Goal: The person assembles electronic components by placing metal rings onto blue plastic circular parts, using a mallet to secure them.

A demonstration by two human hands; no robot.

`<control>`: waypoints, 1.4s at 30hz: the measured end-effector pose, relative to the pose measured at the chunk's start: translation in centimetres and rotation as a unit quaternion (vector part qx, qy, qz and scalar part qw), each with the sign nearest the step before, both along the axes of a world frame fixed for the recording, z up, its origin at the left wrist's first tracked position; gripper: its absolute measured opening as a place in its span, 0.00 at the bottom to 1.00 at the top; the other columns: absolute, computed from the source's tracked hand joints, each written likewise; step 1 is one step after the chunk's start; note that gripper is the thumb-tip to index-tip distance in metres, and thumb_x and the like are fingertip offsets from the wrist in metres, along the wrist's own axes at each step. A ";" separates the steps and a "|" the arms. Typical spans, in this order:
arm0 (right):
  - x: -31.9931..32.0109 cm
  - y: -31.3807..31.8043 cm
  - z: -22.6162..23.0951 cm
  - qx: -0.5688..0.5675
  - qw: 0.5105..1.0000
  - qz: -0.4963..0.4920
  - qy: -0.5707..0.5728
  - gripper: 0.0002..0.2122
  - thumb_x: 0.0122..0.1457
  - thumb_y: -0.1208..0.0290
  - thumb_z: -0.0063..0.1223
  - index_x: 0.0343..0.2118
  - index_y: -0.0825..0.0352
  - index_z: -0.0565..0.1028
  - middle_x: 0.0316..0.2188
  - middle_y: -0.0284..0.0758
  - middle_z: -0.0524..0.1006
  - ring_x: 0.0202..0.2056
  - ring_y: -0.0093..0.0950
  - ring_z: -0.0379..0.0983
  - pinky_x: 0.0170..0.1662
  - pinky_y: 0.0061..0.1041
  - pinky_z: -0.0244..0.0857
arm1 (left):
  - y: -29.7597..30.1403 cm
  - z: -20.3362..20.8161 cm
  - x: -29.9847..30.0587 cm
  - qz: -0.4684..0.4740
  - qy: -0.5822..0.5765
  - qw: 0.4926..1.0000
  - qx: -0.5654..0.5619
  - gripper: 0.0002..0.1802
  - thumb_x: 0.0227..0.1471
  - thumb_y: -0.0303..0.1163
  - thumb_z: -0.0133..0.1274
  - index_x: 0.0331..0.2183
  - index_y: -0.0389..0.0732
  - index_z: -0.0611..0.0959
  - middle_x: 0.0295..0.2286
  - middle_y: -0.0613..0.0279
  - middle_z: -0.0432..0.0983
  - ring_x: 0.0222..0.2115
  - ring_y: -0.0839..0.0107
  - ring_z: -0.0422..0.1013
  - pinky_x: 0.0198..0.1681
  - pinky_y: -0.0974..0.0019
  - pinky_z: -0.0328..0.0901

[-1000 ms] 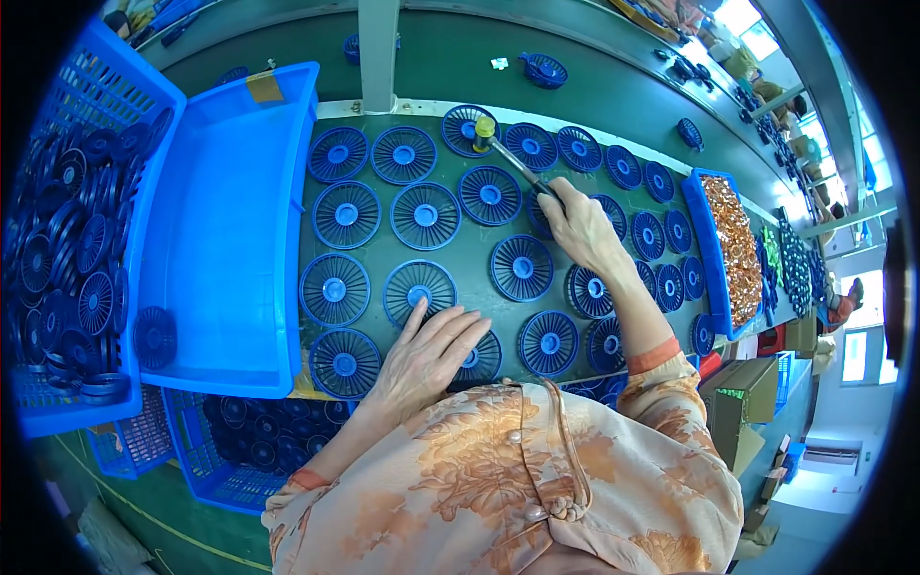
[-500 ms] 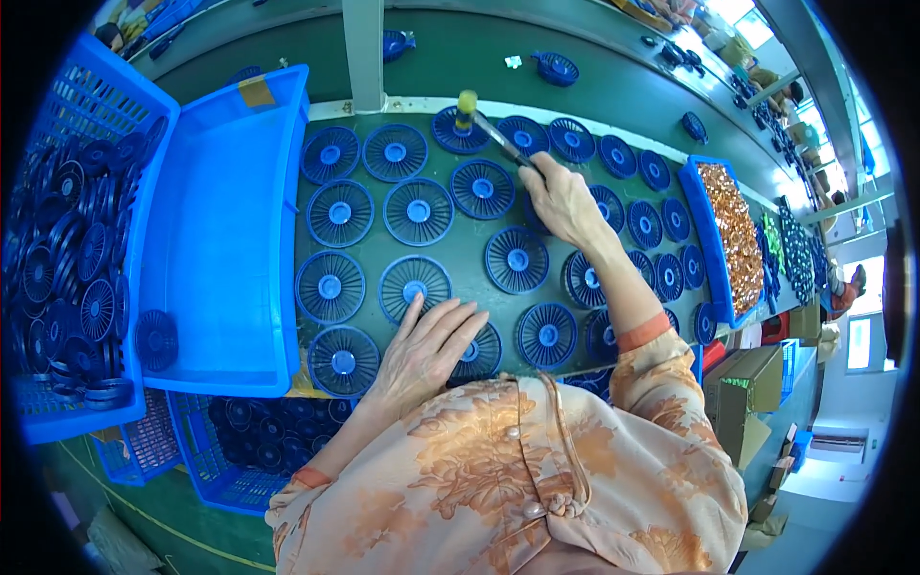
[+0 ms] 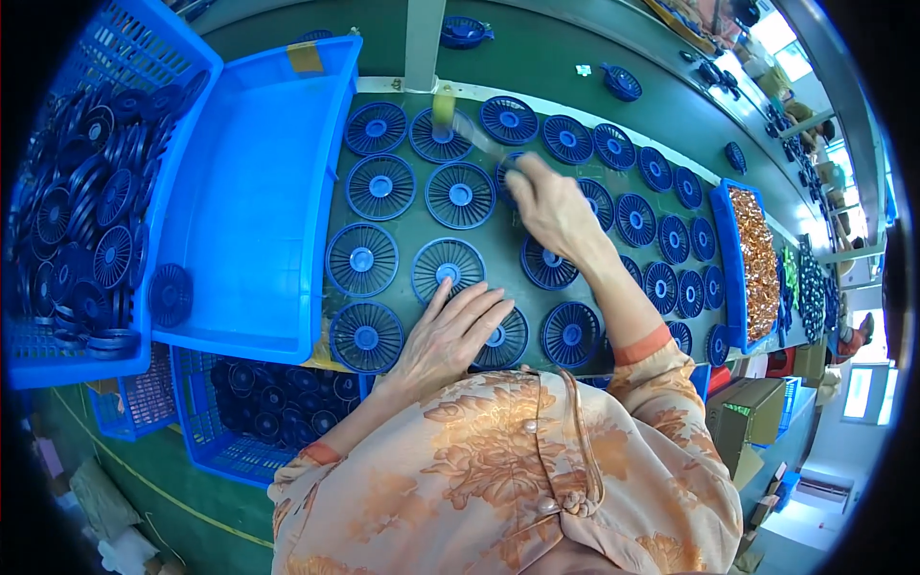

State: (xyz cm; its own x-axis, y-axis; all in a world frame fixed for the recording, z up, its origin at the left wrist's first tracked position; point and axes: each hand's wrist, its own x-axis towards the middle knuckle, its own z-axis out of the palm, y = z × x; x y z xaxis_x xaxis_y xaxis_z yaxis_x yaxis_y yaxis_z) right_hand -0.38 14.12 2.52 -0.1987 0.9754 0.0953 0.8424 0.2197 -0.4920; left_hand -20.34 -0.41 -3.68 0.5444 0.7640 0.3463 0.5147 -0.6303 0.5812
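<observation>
Rows of round dark blue plastic discs with radial slots and lighter hubs lie on the green tabletop. My right hand [image 3: 556, 211] is closed round the handle of a small mallet with a yellow head [image 3: 443, 110]. That head, smeared by motion, is over a slotted disc [image 3: 441, 144] in the far row; whether it touches cannot be made out. Flat, with fingers stretched, my left hand [image 3: 450, 335] rests at the near side. Its fingertips lie on the lower rim of another disc [image 3: 448, 266] and partly cover the disc [image 3: 500, 335] beside it.
An open blue bin [image 3: 244, 211] stands left of the discs, beside a blue crate [image 3: 182, 57] heaped with dark parts. Another blue crate [image 3: 206, 436] sits below. A blue tray [image 3: 732, 259] of copper-coloured pieces stands right. A post [image 3: 422, 48] rises at the far edge.
The view has shifted, so the table sits further right in it. The mallet head has moved left from one far-row disc to its neighbour. My left hand stays by the same discs.
</observation>
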 end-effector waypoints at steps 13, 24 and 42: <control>1.0 1.6 -0.9 -0.001 0.999 0.008 -0.032 0.13 0.70 0.65 0.47 0.49 0.67 0.73 0.25 0.54 0.78 0.32 0.57 0.77 0.34 0.48 0.68 | 0.8 -1.3 0.0 -0.008 0.023 0.999 0.024 0.30 0.56 0.34 0.55 0.60 0.40 0.74 0.59 0.53 0.70 0.63 0.54 0.63 0.68 0.34 0.50; 2.6 -7.5 1.4 -0.112 0.994 -0.005 -0.010 0.10 0.69 0.65 0.50 0.45 0.66 0.72 0.23 0.53 0.75 0.30 0.58 0.74 0.31 0.48 0.64 | -0.2 -0.3 -0.2 -0.008 0.010 1.000 -0.015 0.38 0.55 0.49 0.62 0.61 0.40 0.73 0.60 0.53 0.68 0.64 0.54 0.61 0.69 0.35 0.49; 4.2 -13.9 1.2 -0.121 0.988 0.088 -0.046 0.11 0.69 0.62 0.51 0.46 0.64 0.73 0.24 0.50 0.77 0.30 0.55 0.76 0.31 0.47 0.68 | -2.8 -1.1 -0.1 0.034 0.010 0.998 0.047 0.48 0.47 0.61 0.64 0.59 0.37 0.75 0.58 0.52 0.71 0.59 0.52 0.66 0.63 0.47 0.61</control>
